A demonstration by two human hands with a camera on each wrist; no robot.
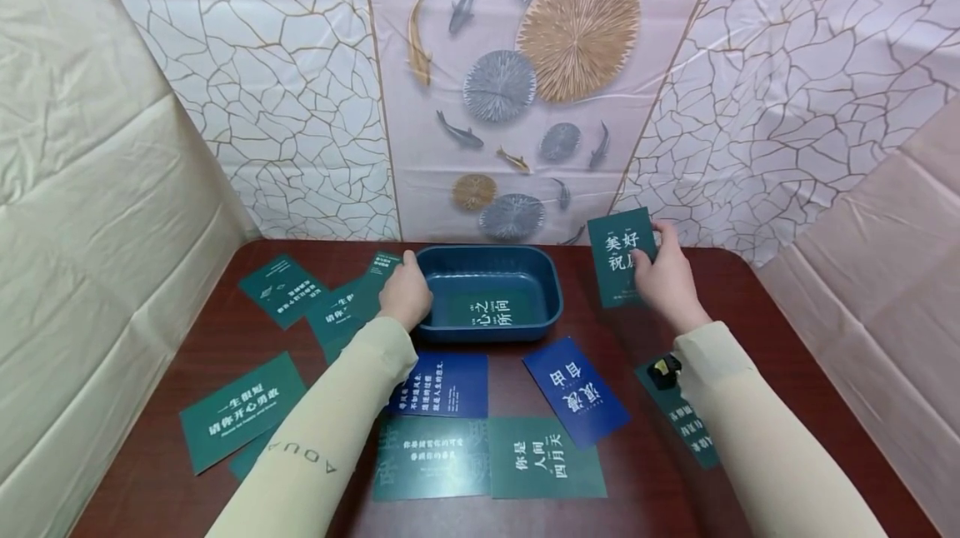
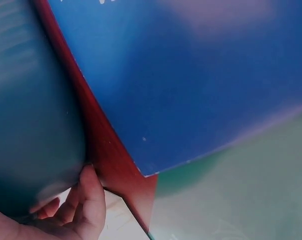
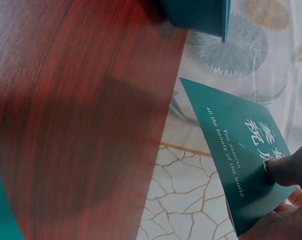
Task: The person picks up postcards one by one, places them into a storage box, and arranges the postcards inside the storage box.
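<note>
A dark teal rectangular tray (image 1: 487,253) stands at the back middle of the table, with a green card (image 1: 517,305) lying inside it. At its left end my left hand (image 1: 406,292) grips the tray; in the left wrist view the fingers (image 2: 92,200) curl against the tray's lower edge. Off to the right of the tray, my right hand (image 1: 667,276) pinches a green postcard (image 1: 611,276) by its right edge, thumb on the printed face. The right wrist view shows this postcard (image 3: 226,145) raised above the table, its white lettering facing the camera.
Blue cards (image 1: 450,384) (image 1: 576,392) and green cards (image 1: 431,459) (image 1: 547,459) lie in front of the tray. More green cards (image 1: 243,409) (image 1: 281,288) spread across the left. Another green card (image 1: 693,430) lies partly under the right forearm. A patterned cloth (image 1: 480,146) hangs behind the table.
</note>
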